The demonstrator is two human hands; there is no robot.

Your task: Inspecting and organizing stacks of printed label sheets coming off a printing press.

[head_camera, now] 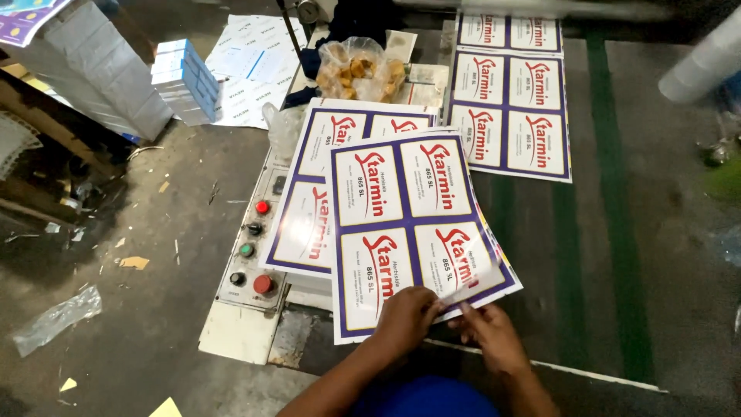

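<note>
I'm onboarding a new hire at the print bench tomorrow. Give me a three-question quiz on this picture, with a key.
1. True or false: both hands grip the near edge of the top printed sheet.
2. What lies left of the sheets? A) a control panel with buttons B) a keyboard C) a sink
3. Fill in: the clear bag at the far end holds ____-coloured pieces.

Key:
1. True: the left hand and the right hand both pinch that edge, and a thin film lifts at the corner by the right fingers.
2. A: the control panel has red, green and black buttons.
3. Tan.
</note>
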